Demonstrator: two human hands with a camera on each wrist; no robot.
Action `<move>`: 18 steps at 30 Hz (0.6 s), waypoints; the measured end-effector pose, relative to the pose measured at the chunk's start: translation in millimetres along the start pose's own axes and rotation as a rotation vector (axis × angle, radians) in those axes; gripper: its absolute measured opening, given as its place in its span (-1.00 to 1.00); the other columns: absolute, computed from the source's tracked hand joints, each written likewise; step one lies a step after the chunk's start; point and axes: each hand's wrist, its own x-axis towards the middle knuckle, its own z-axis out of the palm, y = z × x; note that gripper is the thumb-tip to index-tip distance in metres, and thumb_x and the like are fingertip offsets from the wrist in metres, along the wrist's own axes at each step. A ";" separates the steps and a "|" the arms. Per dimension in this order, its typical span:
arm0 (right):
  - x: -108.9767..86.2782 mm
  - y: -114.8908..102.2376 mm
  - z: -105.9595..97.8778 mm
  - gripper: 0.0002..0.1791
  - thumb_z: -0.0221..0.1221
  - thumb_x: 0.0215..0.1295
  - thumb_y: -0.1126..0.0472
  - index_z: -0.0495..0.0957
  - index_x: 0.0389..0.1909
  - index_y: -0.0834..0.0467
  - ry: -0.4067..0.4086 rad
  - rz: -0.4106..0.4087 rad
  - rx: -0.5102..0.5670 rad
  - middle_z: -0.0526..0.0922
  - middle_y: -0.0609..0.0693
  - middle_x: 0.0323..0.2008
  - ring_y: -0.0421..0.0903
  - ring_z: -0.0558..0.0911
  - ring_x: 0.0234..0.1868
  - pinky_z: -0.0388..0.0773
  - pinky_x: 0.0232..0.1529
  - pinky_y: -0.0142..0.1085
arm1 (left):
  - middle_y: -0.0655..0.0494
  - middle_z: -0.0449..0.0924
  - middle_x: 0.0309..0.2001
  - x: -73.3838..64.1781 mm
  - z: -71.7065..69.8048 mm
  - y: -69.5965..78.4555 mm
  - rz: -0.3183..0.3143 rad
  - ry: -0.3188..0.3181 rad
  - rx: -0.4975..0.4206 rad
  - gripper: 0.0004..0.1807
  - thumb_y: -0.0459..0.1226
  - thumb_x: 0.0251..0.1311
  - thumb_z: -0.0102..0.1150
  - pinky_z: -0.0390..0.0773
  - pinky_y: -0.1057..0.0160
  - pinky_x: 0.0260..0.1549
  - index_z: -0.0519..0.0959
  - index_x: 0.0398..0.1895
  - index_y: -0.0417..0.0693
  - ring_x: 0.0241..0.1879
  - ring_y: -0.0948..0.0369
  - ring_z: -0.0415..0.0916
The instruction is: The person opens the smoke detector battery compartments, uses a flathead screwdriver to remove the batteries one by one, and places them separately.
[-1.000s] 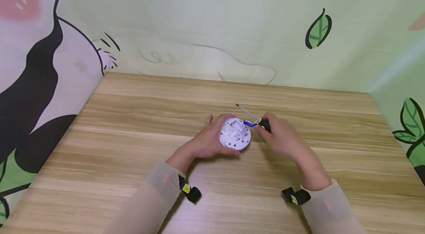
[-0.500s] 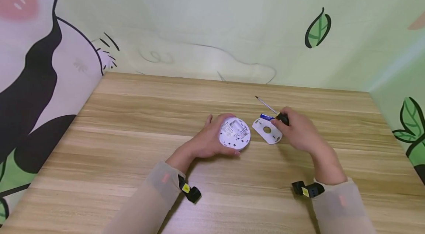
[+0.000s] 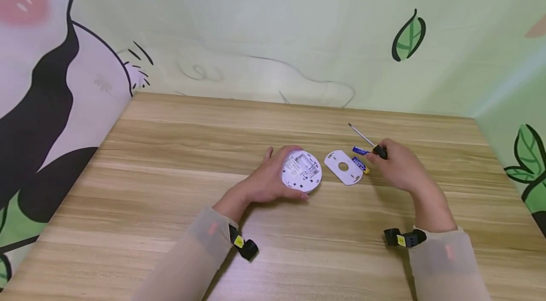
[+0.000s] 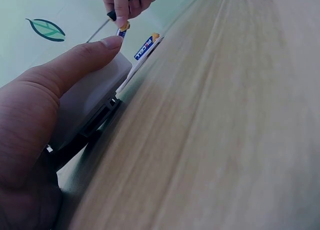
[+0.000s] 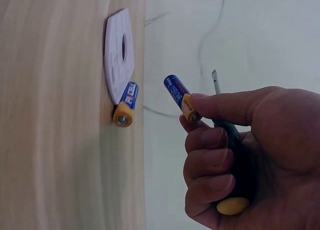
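Observation:
My left hand (image 3: 268,180) grips a round white smoke detector (image 3: 294,177) by its rim, thumb at the near side and fingers at the far side. Its underside faces up, showing an uncovered battery compartment. To the right, my right hand (image 3: 398,166) pinches a blue and yellow battery (image 5: 176,92) between thumb and index finger. The other fingers of that hand curl round the dark handle of a screwdriver (image 5: 242,170), whose shaft points away toward the wall. A second battery (image 3: 359,164) lies below the held one, at the right edge of a white mounting plate (image 3: 334,160).
The mounting plate lies right of the detector and has a round hole in its middle. All of this is on a wood-grain table (image 3: 170,159). A wall (image 3: 273,31) painted with a panda and leaves rises behind the table's far edge.
My right hand has moved right, away from the detector, with the battery and screwdriver, uncovering the mounting plate and then the second battery. My left hand and the detector have stayed put.

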 end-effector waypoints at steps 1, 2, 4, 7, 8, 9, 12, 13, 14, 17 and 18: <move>0.6 1.8 0.1 -0.67 0.09 0.57 0.07 0.43 -0.08 0.32 -0.003 0.010 -0.002 0.44 0.09 -0.40 -0.02 0.39 -0.41 0.26 -0.45 -0.27 | 0.14 0.30 0.49 0.0 0.0 -0.2 0.000 0.000 0.001 0.24 0.10 -0.17 0.67 -0.50 0.01 0.63 0.11 0.58 0.12 0.54 0.08 0.22; 1.1 3.4 0.1 -0.67 0.09 0.57 0.07 0.43 -0.07 0.32 -0.005 0.019 -0.004 0.44 0.09 -0.40 -0.02 0.38 -0.41 0.26 -0.45 -0.27 | 0.14 0.30 0.49 0.1 0.1 -0.4 -0.001 0.000 0.001 0.24 0.10 -0.17 0.67 -0.50 0.01 0.63 0.11 0.58 0.12 0.54 0.08 0.22; 2.0 6.6 0.0 -0.65 0.08 0.57 0.07 0.42 -0.05 0.34 -0.008 0.035 -0.005 0.45 0.10 -0.39 -0.01 0.39 -0.40 0.27 -0.44 -0.27 | 0.15 0.30 0.49 0.1 0.1 -0.6 -0.001 0.000 0.005 0.25 0.10 -0.17 0.67 -0.50 0.02 0.63 0.11 0.58 0.13 0.54 0.08 0.22; 3.2 9.9 0.4 -0.64 0.07 0.57 0.08 0.42 -0.02 0.36 -0.020 0.061 -0.006 0.46 0.12 -0.37 0.01 0.40 -0.38 0.29 -0.42 -0.27 | 0.16 0.31 0.48 0.1 -0.1 -0.8 0.002 0.002 0.009 0.25 0.10 -0.17 0.67 -0.50 0.02 0.63 0.11 0.58 0.13 0.52 0.10 0.24; 3.6 11.2 0.5 -0.63 0.07 0.56 0.08 0.42 -0.02 0.37 -0.024 0.065 -0.008 0.47 0.13 -0.36 0.01 0.41 -0.37 0.29 -0.42 -0.26 | 0.16 0.31 0.48 0.2 -0.1 -0.8 0.002 0.002 0.008 0.25 0.10 -0.17 0.67 -0.50 0.02 0.63 0.11 0.58 0.13 0.52 0.10 0.24; 4.0 12.4 0.7 -0.64 0.07 0.56 0.08 0.43 -0.02 0.37 -0.028 0.069 -0.011 0.48 0.13 -0.36 0.01 0.41 -0.37 0.30 -0.42 -0.26 | 0.16 0.31 0.48 0.2 -0.1 -0.7 0.003 0.002 0.009 0.25 0.10 -0.17 0.67 -0.50 0.02 0.63 0.11 0.58 0.12 0.51 0.11 0.25; 5.0 14.8 1.5 -0.64 0.07 0.57 0.08 0.44 -0.05 0.38 -0.036 0.076 -0.018 0.48 0.13 -0.37 0.02 0.42 -0.37 0.30 -0.42 -0.26 | 0.15 0.32 0.47 0.1 -0.2 -0.6 0.004 0.003 0.008 0.24 0.10 -0.17 0.68 -0.49 0.02 0.63 0.11 0.57 0.12 0.51 0.11 0.26; 5.4 15.7 1.7 -0.64 0.07 0.56 0.08 0.44 -0.06 0.38 -0.036 0.076 -0.020 0.48 0.13 -0.37 0.02 0.41 -0.37 0.29 -0.42 -0.26 | 0.15 0.33 0.47 0.1 -0.3 -0.6 0.004 0.003 0.007 0.24 0.09 -0.17 0.68 -0.49 0.02 0.63 0.11 0.57 0.12 0.50 0.11 0.26; 5.8 16.5 2.0 -0.63 0.07 0.56 0.08 0.44 -0.06 0.38 -0.036 0.076 -0.022 0.48 0.14 -0.37 0.02 0.41 -0.37 0.29 -0.43 -0.26 | 0.15 0.33 0.47 0.0 -0.3 -0.5 0.003 0.003 0.006 0.24 0.09 -0.17 0.68 -0.49 0.02 0.63 0.11 0.57 0.12 0.51 0.10 0.26; 6.6 17.3 3.3 -0.63 0.07 0.56 0.08 0.44 -0.07 0.38 -0.035 0.077 -0.026 0.48 0.13 -0.37 0.02 0.41 -0.37 0.28 -0.42 -0.26 | 0.14 0.33 0.47 0.0 -0.5 -0.4 0.001 0.002 0.000 0.24 0.09 -0.17 0.68 -0.50 0.02 0.63 0.12 0.57 0.11 0.51 0.09 0.25; 6.9 17.4 3.9 -0.64 0.08 0.55 0.08 0.45 -0.08 0.38 -0.033 0.079 -0.029 0.48 0.13 -0.37 0.02 0.42 -0.37 0.28 -0.42 -0.26 | 0.14 0.33 0.47 0.0 -0.6 -0.3 0.000 0.001 -0.001 0.24 0.09 -0.17 0.68 -0.50 0.02 0.63 0.11 0.57 0.11 0.51 0.09 0.25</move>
